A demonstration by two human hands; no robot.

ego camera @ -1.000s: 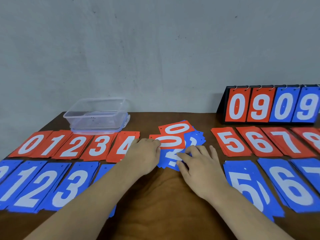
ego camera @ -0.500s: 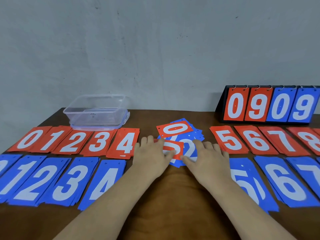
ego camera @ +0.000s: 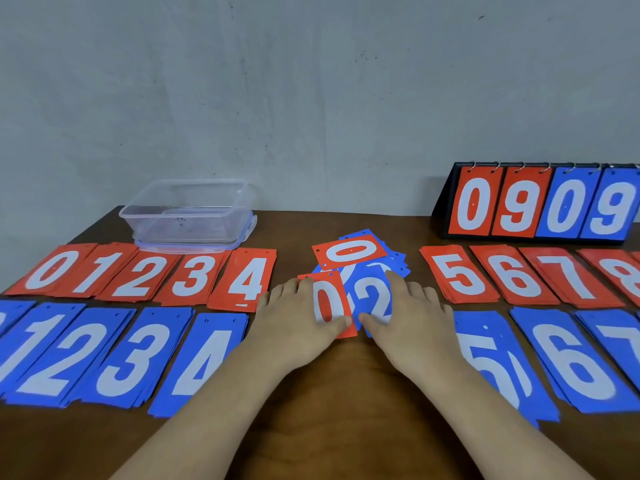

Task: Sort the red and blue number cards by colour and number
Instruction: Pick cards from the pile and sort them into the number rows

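A small mixed pile of cards (ego camera: pixel 394 263) lies at the table's middle, with a red 0 card (ego camera: pixel 349 252) sideways on top. Just in front of it, a second red 0 card (ego camera: pixel 327 301) and a blue 2 card (ego camera: pixel 372 299) lie upright side by side. My left hand (ego camera: pixel 294 320) rests flat, thumb and index finger on the red 0. My right hand (ego camera: pixel 415 323) lies flat, its thumb and index finger on the blue 2. Red stacks 0 to 4 (ego camera: pixel 138 271) and blue stacks 1 to 4 (ego camera: pixel 114 355) lie left; red 5 to 8 (ego camera: pixel 512 275) and blue 5 to 7 (ego camera: pixel 571 358) lie right.
A clear plastic box (ego camera: pixel 188 216) stands on its lid behind the left red row. A black flip scoreboard (ego camera: pixel 540 206) showing 0 9 0 9 stands at the back right. Brown table (ego camera: pixel 346 410) shows between my forearms; a grey wall is behind.
The red 0 card has turned from sideways to upright under my left hand, and the blue 2 card has come out of the pile beside it. Both hands have drawn slightly nearer.
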